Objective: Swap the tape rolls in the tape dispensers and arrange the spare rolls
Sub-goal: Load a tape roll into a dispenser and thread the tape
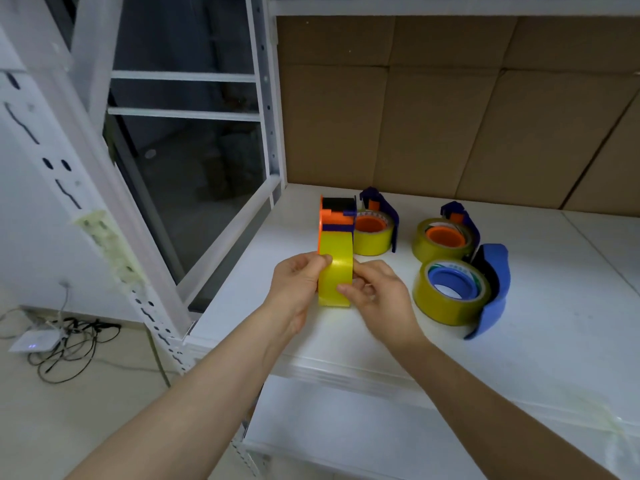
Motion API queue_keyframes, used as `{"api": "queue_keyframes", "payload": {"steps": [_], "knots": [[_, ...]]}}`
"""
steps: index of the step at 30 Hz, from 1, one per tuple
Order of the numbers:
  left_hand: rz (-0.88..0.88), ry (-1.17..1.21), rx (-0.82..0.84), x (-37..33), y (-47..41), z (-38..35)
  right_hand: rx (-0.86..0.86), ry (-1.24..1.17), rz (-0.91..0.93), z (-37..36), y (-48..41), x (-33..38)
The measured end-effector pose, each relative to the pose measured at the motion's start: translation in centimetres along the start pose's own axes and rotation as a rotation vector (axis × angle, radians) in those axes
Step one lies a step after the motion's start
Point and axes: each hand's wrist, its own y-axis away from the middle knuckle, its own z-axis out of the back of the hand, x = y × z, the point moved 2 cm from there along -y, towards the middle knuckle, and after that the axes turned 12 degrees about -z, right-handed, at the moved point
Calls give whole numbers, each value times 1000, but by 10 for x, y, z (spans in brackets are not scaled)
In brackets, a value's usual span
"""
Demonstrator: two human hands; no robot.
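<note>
1. Yellow and glossy, the tape roll (335, 275) stands on edge between my hands over the white shelf (554, 344), its smooth band facing me. I cannot tell whether its lower edge touches the board.
2. At twelve o'clock of the roll sits the orange dispenser (334, 216) that carries it, made of blocky plastic with a black piece on top.
3. My left hand (298, 289) pinches the roll at nine o'clock, with thumb and fingertips curled onto the band's edge.
4. My right hand (377, 299) grips it at three o'clock. The thumb is pressed low on the band and the other fingers are curled behind.
5. At one o'clock, just beside the orange dispenser, a navy dispenser (384, 209) lies flat, holding a yellow roll on a round orange hub.
6. At two o'clock, farther off, a second navy dispenser (460, 216) lies the same way.
7. At three o'clock a blue dispenser (495, 289) with a curved handle holds an olive-yellow roll on a blue hub.
8. Matte brown cardboard sheets (450, 116) line the back at twelve o'clock.
</note>
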Motion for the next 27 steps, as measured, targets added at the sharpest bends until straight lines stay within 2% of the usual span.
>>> {"api": "queue_keyframes", "payload": {"steps": [3,6,8,11,13,18,20,22,23,26,27], "knots": [[-1,-15,-11,2,-1,-1,-34,-48,-39,-5,8,-10],[-2,-13,16,3,-1,1,59,-288,-266,3,-2,0],[-7,-25,49,2,-1,2,139,-377,-335,12,-10,9],[-13,-31,58,3,0,2,208,-349,-224,8,-13,14],[-8,-27,43,4,0,3,153,-306,-178,1,-10,9],[-4,-43,3,2,-2,1,-27,37,-25,-6,2,-5],[-1,-49,-18,0,-4,-2,-13,72,-20,-9,7,-6],[2,-54,-29,0,-5,-1,21,74,-90,-8,5,-6],[1,-51,-26,0,-5,-1,42,19,-151,-6,2,-4],[-1,-49,10,0,-4,1,120,-344,-333,7,-10,6],[-1,-52,19,0,-4,1,142,-363,-335,10,-15,10]]}}
